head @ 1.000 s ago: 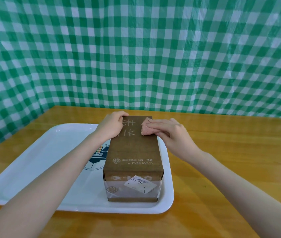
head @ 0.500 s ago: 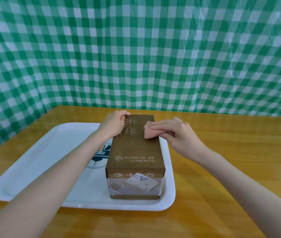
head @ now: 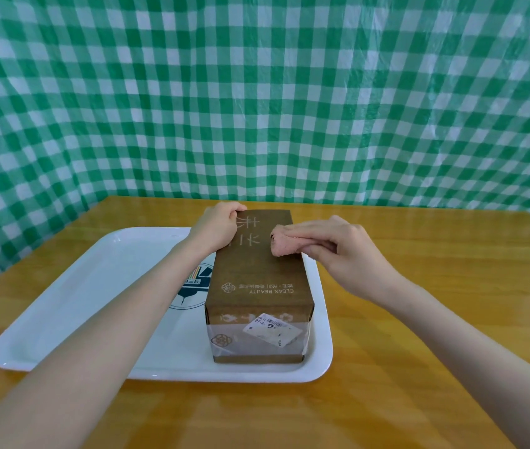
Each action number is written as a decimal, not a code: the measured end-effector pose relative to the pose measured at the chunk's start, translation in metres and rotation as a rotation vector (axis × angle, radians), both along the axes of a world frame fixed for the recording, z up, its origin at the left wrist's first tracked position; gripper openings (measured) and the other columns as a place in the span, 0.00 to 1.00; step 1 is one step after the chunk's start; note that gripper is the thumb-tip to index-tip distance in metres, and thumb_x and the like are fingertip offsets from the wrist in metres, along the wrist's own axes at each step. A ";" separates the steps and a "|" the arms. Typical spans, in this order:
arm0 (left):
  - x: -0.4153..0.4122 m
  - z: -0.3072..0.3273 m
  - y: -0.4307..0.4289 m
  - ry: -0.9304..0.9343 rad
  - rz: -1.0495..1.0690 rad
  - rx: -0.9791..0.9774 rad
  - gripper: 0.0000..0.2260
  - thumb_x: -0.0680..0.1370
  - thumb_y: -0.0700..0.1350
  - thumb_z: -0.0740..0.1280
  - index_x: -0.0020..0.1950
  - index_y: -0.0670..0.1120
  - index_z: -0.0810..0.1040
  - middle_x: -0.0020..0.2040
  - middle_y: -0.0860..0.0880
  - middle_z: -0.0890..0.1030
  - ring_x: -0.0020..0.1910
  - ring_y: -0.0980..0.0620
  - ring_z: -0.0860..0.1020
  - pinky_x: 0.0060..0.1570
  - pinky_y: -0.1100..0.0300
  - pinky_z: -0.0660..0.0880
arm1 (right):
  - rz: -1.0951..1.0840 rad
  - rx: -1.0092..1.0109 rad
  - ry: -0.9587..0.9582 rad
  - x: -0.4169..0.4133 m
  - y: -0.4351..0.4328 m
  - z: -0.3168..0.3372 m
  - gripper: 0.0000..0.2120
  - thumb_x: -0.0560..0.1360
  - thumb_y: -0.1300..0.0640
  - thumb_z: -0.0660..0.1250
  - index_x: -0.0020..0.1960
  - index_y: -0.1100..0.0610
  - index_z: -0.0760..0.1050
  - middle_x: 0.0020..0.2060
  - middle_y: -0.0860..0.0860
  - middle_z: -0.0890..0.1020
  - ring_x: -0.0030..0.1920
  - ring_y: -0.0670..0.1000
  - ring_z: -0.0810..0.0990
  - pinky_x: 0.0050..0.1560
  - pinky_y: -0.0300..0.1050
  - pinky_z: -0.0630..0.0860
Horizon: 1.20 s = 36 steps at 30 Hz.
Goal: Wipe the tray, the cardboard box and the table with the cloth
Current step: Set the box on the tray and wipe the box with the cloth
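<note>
Since 1 s ago the right hand (head: 351, 254) has slid the pink cloth (head: 284, 246) a little toward the near end along the top of the cardboard box (head: 253, 270). Its fingers, flat then, now curl round the wad. Cloth sits on the box top by the right edge, just beside the big printed characters. Left hand (head: 216, 230) hasn't shifted: it grips the far left corner of the box, fingers hooked over the far edge. Box lies lengthwise on the right part of the white tray (head: 95, 286), near end facing the camera w/ clear tape and a white label (head: 271, 330). Tray rests on the wooden bench (head: 435, 286), its logo partly hidden by box and left forearm. Green-and-white checked sheet (head: 257, 92) hangs behind.
</note>
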<state>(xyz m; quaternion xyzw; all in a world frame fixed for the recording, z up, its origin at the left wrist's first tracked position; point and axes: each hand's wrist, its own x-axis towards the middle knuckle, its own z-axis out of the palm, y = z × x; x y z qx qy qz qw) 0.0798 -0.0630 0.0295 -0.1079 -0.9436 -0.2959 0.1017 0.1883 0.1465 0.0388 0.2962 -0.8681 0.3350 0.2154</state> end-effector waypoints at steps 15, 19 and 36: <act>0.000 0.000 0.000 -0.031 0.002 0.019 0.17 0.83 0.41 0.49 0.67 0.47 0.72 0.63 0.44 0.75 0.35 0.54 0.73 0.33 0.61 0.69 | -0.007 0.016 0.097 0.029 -0.010 -0.016 0.16 0.73 0.64 0.64 0.56 0.52 0.81 0.57 0.39 0.78 0.56 0.40 0.77 0.54 0.45 0.69; 0.001 0.000 0.000 -0.041 0.013 0.023 0.17 0.83 0.41 0.49 0.67 0.47 0.72 0.58 0.43 0.78 0.28 0.54 0.69 0.29 0.61 0.66 | -0.056 0.232 0.172 0.036 -0.010 -0.009 0.15 0.75 0.58 0.61 0.56 0.48 0.81 0.57 0.43 0.81 0.44 0.57 0.77 0.41 0.52 0.73; 0.001 0.000 -0.004 -0.050 -0.034 0.037 0.17 0.83 0.40 0.49 0.67 0.46 0.72 0.62 0.45 0.76 0.39 0.54 0.73 0.36 0.63 0.68 | 0.081 0.169 0.038 0.026 -0.027 0.028 0.16 0.73 0.66 0.65 0.58 0.54 0.81 0.56 0.45 0.82 0.55 0.41 0.78 0.55 0.37 0.65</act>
